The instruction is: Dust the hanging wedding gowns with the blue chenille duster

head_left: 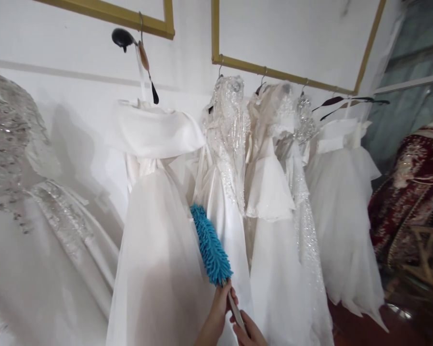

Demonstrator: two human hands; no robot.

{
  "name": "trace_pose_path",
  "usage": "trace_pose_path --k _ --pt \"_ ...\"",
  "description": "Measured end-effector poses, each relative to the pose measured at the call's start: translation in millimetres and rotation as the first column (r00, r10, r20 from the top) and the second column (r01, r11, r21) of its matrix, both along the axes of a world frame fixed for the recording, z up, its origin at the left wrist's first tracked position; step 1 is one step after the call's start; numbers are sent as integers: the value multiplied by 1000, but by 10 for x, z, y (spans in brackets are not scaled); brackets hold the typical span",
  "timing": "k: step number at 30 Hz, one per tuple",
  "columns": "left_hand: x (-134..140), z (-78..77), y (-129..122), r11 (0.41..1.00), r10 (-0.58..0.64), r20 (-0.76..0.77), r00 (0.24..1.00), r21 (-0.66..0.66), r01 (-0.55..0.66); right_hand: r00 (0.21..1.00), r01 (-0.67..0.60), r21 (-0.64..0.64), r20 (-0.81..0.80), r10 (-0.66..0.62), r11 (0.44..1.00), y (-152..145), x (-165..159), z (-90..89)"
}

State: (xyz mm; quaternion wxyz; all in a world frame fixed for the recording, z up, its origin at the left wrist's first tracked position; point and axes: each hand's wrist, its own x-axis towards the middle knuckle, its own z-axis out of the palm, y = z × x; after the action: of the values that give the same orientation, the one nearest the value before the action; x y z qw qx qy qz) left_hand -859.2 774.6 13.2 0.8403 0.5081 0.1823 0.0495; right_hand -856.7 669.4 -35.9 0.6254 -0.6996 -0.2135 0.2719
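Note:
A blue microfiber duster (210,245) with a pale handle points up and away from me. My left hand (222,300) is closed round the handle just below the fluffy head. Lower down, my right hand (248,330) grips the same handle near its end. The duster's head lies in front of a white satin dress (222,202) with beaded trim, close to the skirt edge of an off-shoulder white dress (159,230) on the left. Whether the fibres press on the fabric, I cannot tell.
More white dresses (274,250) hang to the right from a gold-coloured frame (281,76) on the wall. A beaded gown (10,144) stands at the far left. At the right edge are a dark red embroidered garment (406,192) and a wooden stand (429,254).

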Motion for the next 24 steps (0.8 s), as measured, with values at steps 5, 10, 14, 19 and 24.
trace_pose_path --k 5,10,14,19,24 --pt "147 570 -2 994 -64 98 993 97 54 996 31 47 79 -35 998 -68 67 593" --pt "290 933 0 995 -61 218 974 93 41 989 -21 128 148 1 992 -59 228 962" --pt "314 809 -3 996 -67 212 975 70 54 994 -5 126 112 -9 992 -67 246 831" --pt "234 358 31 992 -116 72 991 55 112 997 75 83 21 -77 994 -50 93 397" --pt "46 39 72 997 -72 -20 997 -35 72 992 119 22 -48 -118 993 37 -91 4"
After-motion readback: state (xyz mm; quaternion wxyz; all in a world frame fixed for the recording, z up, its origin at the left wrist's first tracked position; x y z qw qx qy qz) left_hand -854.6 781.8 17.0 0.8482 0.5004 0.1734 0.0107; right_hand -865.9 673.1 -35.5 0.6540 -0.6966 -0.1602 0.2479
